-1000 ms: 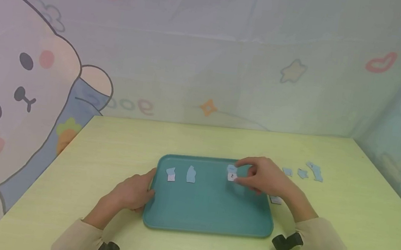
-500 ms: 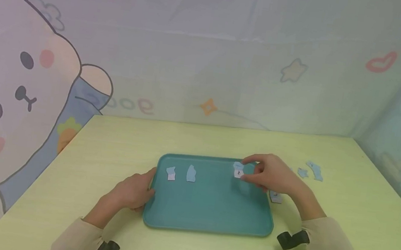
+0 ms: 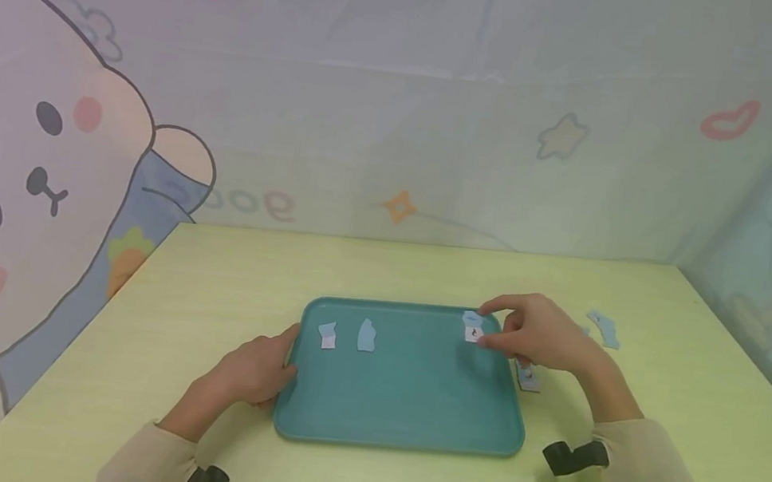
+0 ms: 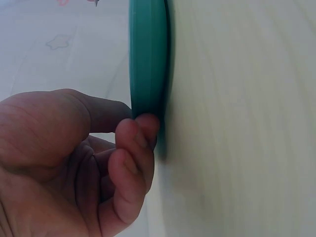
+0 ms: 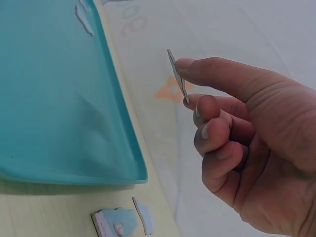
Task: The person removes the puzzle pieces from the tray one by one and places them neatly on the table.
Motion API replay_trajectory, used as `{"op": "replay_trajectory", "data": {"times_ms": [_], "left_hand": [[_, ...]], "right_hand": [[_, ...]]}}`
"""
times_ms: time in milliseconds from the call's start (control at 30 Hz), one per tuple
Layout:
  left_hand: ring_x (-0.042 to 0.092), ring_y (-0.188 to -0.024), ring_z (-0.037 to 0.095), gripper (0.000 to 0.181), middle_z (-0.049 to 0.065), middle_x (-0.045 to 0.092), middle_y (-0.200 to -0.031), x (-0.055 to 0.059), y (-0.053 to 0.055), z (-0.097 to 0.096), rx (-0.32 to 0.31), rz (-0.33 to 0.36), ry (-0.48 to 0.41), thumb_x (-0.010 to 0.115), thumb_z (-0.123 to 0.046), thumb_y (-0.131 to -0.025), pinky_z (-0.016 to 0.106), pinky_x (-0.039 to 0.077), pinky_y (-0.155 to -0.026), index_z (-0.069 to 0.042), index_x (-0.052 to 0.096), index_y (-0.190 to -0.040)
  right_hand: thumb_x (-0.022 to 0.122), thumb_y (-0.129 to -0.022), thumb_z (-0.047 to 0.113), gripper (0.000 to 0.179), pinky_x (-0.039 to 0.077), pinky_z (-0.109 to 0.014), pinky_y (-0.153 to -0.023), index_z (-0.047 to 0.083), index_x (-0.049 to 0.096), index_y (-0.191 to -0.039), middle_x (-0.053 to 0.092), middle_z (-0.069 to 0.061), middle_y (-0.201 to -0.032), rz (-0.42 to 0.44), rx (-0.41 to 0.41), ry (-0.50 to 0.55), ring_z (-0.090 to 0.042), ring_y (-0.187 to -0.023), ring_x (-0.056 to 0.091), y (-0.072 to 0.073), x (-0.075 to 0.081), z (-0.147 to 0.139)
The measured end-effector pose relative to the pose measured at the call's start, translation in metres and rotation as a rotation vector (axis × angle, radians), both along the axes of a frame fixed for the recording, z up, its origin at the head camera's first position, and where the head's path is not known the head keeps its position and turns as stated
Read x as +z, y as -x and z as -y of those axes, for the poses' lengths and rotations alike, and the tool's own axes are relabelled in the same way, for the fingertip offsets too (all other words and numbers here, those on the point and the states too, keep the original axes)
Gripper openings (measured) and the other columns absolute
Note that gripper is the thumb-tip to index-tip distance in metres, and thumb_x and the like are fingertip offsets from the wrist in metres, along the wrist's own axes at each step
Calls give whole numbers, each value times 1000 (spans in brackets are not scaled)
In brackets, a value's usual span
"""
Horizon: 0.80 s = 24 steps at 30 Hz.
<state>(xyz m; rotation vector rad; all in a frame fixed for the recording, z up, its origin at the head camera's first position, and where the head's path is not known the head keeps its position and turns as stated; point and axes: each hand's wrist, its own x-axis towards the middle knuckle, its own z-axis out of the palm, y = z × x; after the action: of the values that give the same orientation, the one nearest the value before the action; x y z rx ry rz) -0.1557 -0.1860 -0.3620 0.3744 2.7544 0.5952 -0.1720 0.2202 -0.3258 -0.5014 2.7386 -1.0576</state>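
Observation:
A small blue-and-white puzzle piece (image 3: 473, 326) with a dark mark on it is pinched in my right hand (image 3: 541, 332), between thumb and forefinger. It is held above the right back part of a teal tray (image 3: 409, 405); in the right wrist view the thin piece (image 5: 178, 76) appears edge-on. My left hand (image 3: 257, 370) grips the tray's left edge, its fingers curled at the rim (image 4: 148, 59) in the left wrist view. Two more pieces lie on the tray's left half: a blue-and-pinkish one (image 3: 328, 336) and a curved blue one (image 3: 366, 336).
Right of the tray, a printed piece (image 3: 528, 377) lies on the pale yellow table (image 3: 247, 256) close to the rim. Farther back lies a long blue piece (image 3: 604, 330), with another beside it partly hidden by my right hand. A cartoon-printed cloth (image 3: 373, 111) hangs behind.
My right hand has moved to the right and slightly back with the puzzle piece, now covering some loose pieces on the table. My left hand and the tray have stayed put.

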Motion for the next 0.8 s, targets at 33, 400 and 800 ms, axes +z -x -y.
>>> {"op": "replay_trajectory", "data": {"times_ms": [33, 400, 800], "left_hand": [[55, -48, 14, 68, 7, 59, -63, 0, 0, 0, 1, 0, -1, 51, -8, -104, 28, 42, -51, 9, 22, -163], [55, -48, 15, 67, 7, 59, -63, -2, 2, 1, -3, -9, 1, 51, -8, -104, 28, 42, -51, 9, 23, -163], [53, -47, 14, 67, 6, 58, -59, -2, 1, 1, -4, -15, 2, 49, -8, -104, 28, 42, -51, 10, 23, -163]], "right_hand": [[82, -92, 29, 48, 45, -30, -53, 8, 69, -133, 53, 2, -56, 1, -3, -4, -14, -49, 51, 0, 0, -1], [82, -92, 28, 47, 44, -30, -54, 11, 69, -133, 52, 1, -59, 20, -33, 3, -15, -50, 50, 0, 3, -13], [83, -92, 30, 47, 44, -31, -56, 10, 69, -132, 51, 2, -57, 21, -32, 9, -14, -49, 48, -4, 3, -27]]}}
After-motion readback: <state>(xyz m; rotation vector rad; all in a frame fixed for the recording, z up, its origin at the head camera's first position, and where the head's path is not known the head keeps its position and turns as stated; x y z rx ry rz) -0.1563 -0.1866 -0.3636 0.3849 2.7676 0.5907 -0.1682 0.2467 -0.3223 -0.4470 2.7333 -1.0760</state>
